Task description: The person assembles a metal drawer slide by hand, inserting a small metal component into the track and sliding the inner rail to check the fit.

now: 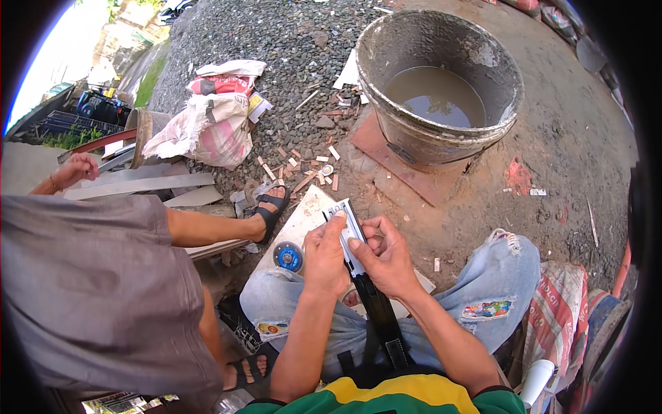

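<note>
1. Metal rail (350, 221), centre: left hand (325, 259), right hand (389, 261) hid parts.
2. Co-worker (103, 283), 8 o'clock: left edge cut off body.
3. Bucket (422, 143), 1 o'clock: murky water (431, 96) hid bottom.
4. Blue disc (288, 257), 7 o'clock: print was too small to read.

I look down from far away at the ground (558, 152), which is brown dirt on the right. Little gray stones (276, 41) cover it at the top. A flat reddish slab (376, 152) lies on the dirt, and a big muddy bucket (420, 141) stands on it. I see small broken bits (303, 181) scattered near a torn sack (207, 127). A blue round disc (288, 256) lies flat on a pale board (307, 214).
</note>
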Tool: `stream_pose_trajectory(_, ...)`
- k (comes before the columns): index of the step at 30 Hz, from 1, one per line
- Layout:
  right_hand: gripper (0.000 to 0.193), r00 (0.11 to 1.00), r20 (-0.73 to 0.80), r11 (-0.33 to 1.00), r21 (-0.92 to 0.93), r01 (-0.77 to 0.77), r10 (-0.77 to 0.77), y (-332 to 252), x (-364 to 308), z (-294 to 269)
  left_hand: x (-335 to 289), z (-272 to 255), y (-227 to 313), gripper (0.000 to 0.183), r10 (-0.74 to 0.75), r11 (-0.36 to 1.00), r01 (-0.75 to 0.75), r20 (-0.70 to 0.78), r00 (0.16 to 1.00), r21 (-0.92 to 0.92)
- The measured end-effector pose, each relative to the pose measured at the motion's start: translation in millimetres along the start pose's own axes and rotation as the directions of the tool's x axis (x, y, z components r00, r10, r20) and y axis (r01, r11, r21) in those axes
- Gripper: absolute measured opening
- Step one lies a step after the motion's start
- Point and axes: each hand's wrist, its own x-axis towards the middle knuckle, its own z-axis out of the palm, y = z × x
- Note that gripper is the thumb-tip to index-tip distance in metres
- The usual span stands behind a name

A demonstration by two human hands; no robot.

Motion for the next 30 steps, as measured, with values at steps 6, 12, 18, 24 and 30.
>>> stream_pose_trajectory(6, 0.029, 1.000, 0.027, 1.000, 0.017, 0.011, -0.011, -4.1, -1.5, 3.3, -2.1, 2.3, 4.0, 0.029, 0.047, 0.999, -0.047, -0.002, 0.999, -0.004)
stream_pose_trajectory(12, 0.029, 0.998, 0.037, 0.996, 0.074, 0.050, -0.053, -1.9, -1.2, 2.1, -1.0, 4.2, 3.1, 0.029, 0.045, 0.999, -0.045, 0.021, 0.999, -0.001)
stream_pose_trajectory(18, 0.028, 0.995, 0.020, 0.995, 0.028, 0.100, -0.100, -1.4, -3.1, 5.9, -2.3, 5.7, 2.6, 0.032, 0.055, 0.998, -0.056, 0.019, 0.998, 0.039)
stream_pose_trajectory(24, 0.025, 0.996, -0.007, 0.996, -0.019, 0.091, -0.091, -2.8, -4.0, 4.3, -3.7, 11.1, 0.1, 0.037, 0.086, 0.994, -0.086, 0.001, 0.996, 0.071)
stream_pose_trajectory(30, 0.026, 0.997, -0.013, 0.993, -0.084, 0.080, -0.082, -7.8, -4.8, 5.2, -4.1, 9.9, 0.9, 0.038, 0.084, 0.993, -0.084, 0.004, 0.996, 0.079)
